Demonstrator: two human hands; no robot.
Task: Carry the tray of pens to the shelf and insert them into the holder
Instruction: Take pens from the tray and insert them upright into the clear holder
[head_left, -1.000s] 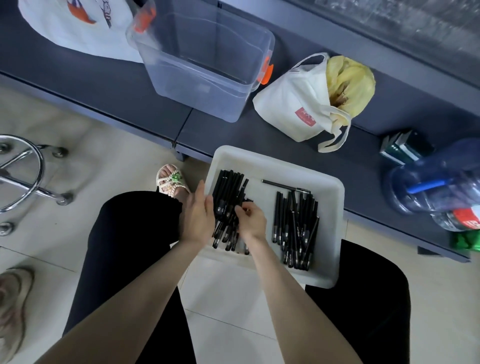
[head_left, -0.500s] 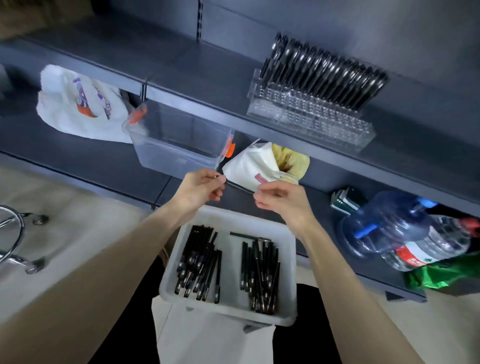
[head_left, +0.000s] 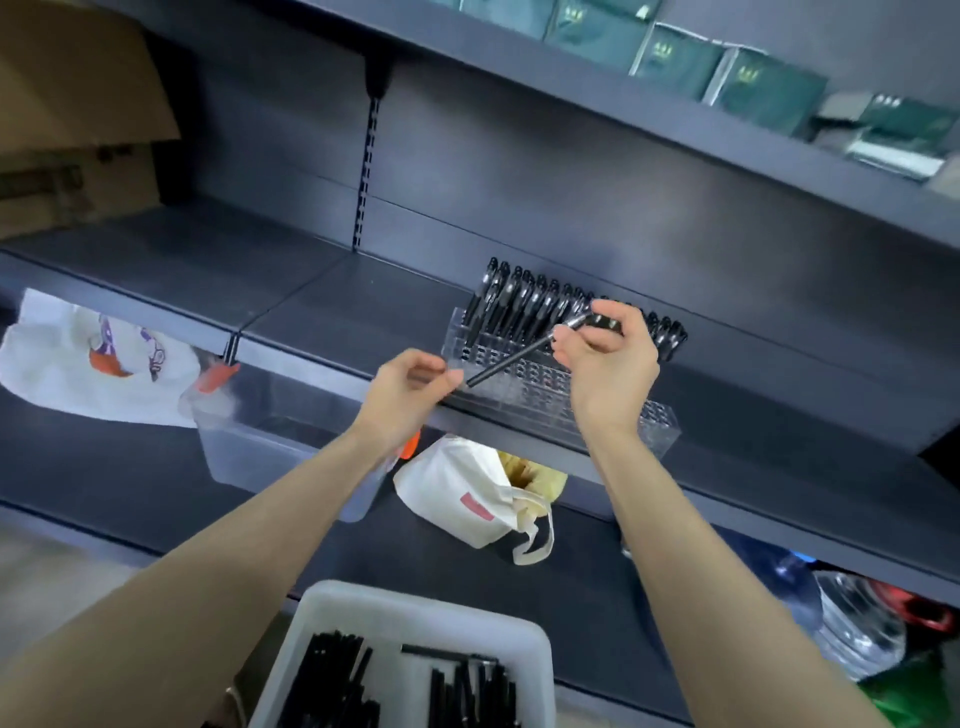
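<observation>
The dark shelf (head_left: 322, 291) runs across the middle of the frame, and the white tray (head_left: 415, 603) sits at the bottom centre, well below the hands, with loose pens (head_left: 337, 680) lying in two heaps inside it. On the shelf's front edge, right of centre, stands the clear holder (head_left: 540, 387). A row of pens (head_left: 524, 301) leans in its back holes, while the front holes look free. In front of the holder one black pen (head_left: 514, 358) is held slanting, cap end up to the right. The right hand (head_left: 608, 369) pinches it near the silver band with curled fingers, and the left hand (head_left: 410, 389) closes thumb and forefinger on its lower tip. The pen looks light, stiff and smooth – likely slippery, hardly fragile. A pinch high on the barrel near the cap should leave the tip free to find a hole. The holder looks light too – a hard push might slide it back.
</observation>
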